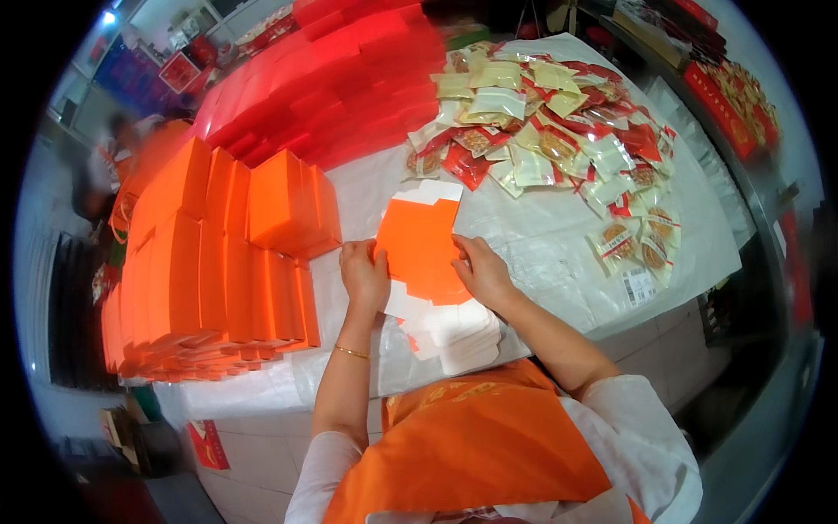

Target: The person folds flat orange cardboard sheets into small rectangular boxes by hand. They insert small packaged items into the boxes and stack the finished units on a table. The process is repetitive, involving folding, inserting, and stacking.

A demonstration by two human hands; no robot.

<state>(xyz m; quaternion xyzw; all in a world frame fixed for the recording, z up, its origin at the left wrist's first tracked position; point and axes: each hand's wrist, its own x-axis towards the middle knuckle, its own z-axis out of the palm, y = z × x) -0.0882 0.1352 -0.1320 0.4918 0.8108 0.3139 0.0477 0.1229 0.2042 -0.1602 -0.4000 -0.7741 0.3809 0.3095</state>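
An orange box blank (421,246) with white flaps lies mostly flat in front of me, its flaps sticking out at the far and near ends. My left hand (365,274) is closed on its left edge, thumb on top. At the right edge, my right hand (483,269) grips the carton with thumb and fingers pinched. Underneath and nearer to me is a stack of flat white-sided blanks (463,339), partly covered by the carton. What the fingertips do beneath the cardboard is hidden.
Folded orange boxes (214,271) are piled high on the left. A wall of red boxes (332,83) stands behind. Wrapped pastries (550,122) lie heaped at the far right, on the white-covered table (541,253). A blurred person (113,157) is at far left.
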